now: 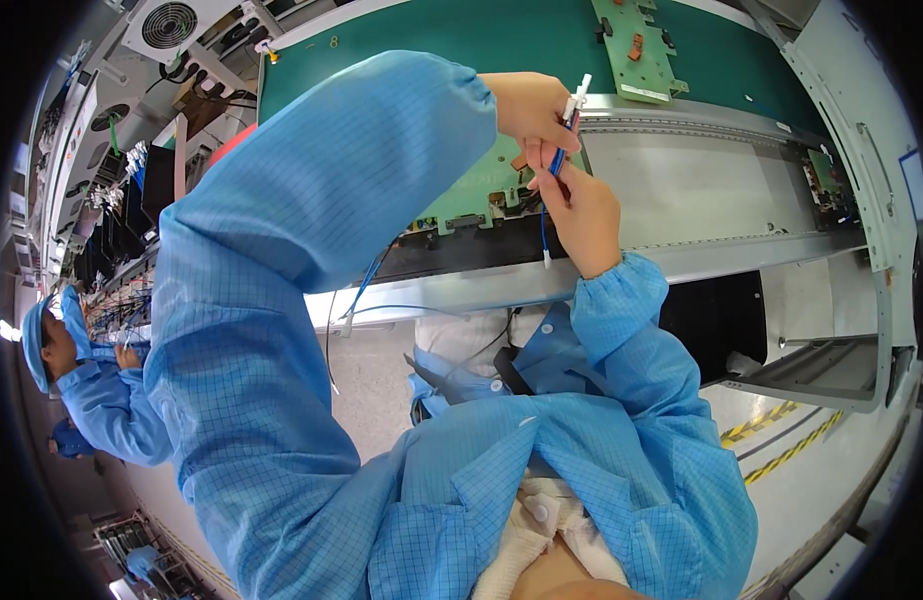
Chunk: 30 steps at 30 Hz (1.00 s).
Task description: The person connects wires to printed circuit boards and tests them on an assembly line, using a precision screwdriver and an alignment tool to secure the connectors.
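Observation:
My left hand (529,108) and my right hand (581,212) are raised together above a green circuit board (476,190) at the near edge of the work surface. Both grip a thin bundle of blue and red wires (559,160) that ends in a small white plug (579,95) poking up past my left fingers. A loose blue wire end (545,240) hangs down below my right hand. My blue sleeves cover both forearms and hide much of the board.
A second green circuit board (636,50) lies on the green conveyor belt (461,35) beyond. A grey metal rail (701,190) runs to the right, with another board (829,180) at its far end. Another person in blue (91,385) works at the far left.

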{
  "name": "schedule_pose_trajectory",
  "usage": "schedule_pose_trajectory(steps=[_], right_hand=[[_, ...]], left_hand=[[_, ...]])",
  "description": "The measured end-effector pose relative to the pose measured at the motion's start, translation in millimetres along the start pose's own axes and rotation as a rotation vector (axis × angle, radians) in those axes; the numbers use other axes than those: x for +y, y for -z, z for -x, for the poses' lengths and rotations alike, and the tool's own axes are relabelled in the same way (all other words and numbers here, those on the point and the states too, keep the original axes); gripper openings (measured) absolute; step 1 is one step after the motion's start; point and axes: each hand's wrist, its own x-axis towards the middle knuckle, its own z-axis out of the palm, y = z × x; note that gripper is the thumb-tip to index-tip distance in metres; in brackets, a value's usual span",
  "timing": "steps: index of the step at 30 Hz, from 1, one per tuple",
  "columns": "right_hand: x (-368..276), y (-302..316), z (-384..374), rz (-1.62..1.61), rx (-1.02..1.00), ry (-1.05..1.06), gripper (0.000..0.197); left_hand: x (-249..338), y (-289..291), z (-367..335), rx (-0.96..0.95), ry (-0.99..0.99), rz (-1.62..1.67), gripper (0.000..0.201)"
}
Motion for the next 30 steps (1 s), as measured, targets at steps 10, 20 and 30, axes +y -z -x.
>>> schedule_pose_trajectory(steps=[10, 20, 30], right_hand=[[4, 7, -7, 0.627, -0.111, 0.075, 0.02], [27, -1, -21, 0.838, -0.195, 0.205, 0.016], [24, -10, -21, 1.204, -0.432, 0.111, 0.014]], left_hand=[[-29, 0, -52, -0.042, -0.087, -0.103, 0.026], [-65, -27, -91, 0.13, -0.099, -0.446, 0.053], [-40, -22, -67, 0.337, 0.026, -0.673, 0.054]])
